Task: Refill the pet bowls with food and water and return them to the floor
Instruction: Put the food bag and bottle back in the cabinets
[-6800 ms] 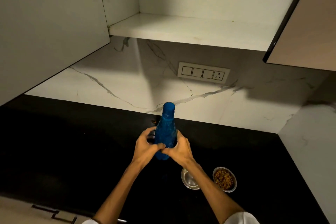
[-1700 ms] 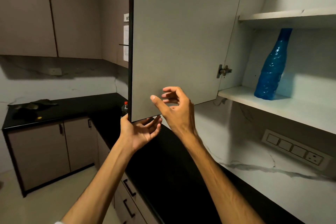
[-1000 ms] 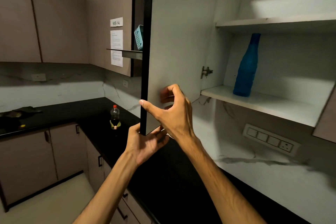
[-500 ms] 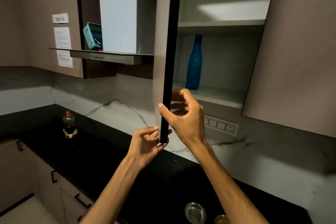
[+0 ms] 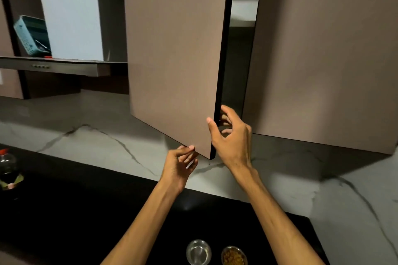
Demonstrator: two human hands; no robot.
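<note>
Wall cabinet door, taupe with a dark edge, stands partly ajar, a narrow gap showing a pale shelf inside. Right hand: thumb on the door's front face, fingers curled behind its free edge, grip clamped on the lower corner. Left hand: fingertips touching the door's bottom edge just left of that corner, fingers loosely bent, grip apart and holding nothing. Black counter below, against a marbled white backsplash. Two steel pet bowls at the counter's near edge, side by side between the forearms: water bowl on the left, contents clear; food bowl on the right, holding brown kibble. Far left on the counter: small bottle with red cap. Upper left: range hood carrying a light-blue perforated basket. Closed neighbouring cabinet door to the right.
</note>
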